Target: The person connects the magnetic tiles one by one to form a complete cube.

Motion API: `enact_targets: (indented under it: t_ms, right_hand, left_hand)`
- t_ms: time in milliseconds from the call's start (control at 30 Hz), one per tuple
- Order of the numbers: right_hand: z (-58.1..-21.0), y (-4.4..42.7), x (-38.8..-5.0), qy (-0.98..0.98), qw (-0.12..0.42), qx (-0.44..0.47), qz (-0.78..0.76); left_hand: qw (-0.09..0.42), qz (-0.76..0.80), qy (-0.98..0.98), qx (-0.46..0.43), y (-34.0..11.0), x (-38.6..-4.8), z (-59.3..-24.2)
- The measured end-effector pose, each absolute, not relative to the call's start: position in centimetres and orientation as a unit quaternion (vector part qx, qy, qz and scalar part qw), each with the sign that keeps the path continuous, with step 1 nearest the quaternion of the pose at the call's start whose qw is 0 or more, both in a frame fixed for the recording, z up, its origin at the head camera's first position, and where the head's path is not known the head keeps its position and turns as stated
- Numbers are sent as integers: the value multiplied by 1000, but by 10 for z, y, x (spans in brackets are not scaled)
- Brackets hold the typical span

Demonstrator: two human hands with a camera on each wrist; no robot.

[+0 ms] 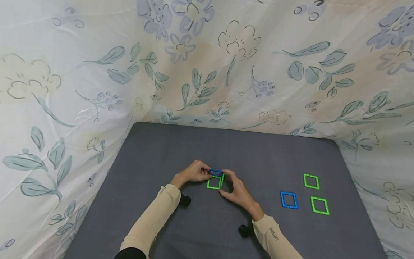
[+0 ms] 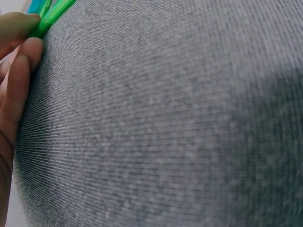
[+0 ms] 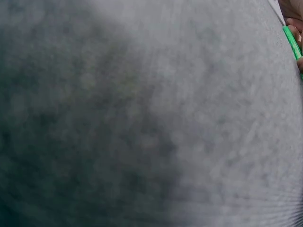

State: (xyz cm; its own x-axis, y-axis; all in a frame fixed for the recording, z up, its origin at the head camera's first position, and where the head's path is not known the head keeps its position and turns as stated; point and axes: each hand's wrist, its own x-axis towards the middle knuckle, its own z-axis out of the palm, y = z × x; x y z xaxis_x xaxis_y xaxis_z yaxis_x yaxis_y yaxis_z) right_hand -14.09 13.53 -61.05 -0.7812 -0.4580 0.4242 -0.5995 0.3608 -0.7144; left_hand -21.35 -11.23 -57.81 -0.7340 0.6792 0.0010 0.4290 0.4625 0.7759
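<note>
Near the table's middle, a green square magnetic tile with an open centre lies flat. Along its far edge a blue square tile stands raised, and a second green tile is tilted up at its right side. My left hand pinches the blue tile's left end, close to the flat tile's corner. From the right, my right hand holds the raised green tile between thumb and fingers. The left wrist view catches a green edge by the fingertips; the right wrist view shows a green edge in the fingers.
To the right lie a loose blue tile and two green tiles, one farther back and one nearer. The dark grey table meets a flowered cloth at its back and sides.
</note>
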Motion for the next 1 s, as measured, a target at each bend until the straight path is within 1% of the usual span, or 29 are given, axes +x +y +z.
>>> enact_targets:
  t_ms: [500,833,1000]
  right_hand:
    - [-612,137,-144,-799,73,335,495]
    - [-611,141,-148,-796,64,339,497]
    - [-612,143,-150,-796,69,348,491]
  left_hand:
    - [165,369,838,366,-116,-218,-566]
    - [137,322,853,387,-111,-228,-538]
    - [147,297,856,398,-99,-231,-524]
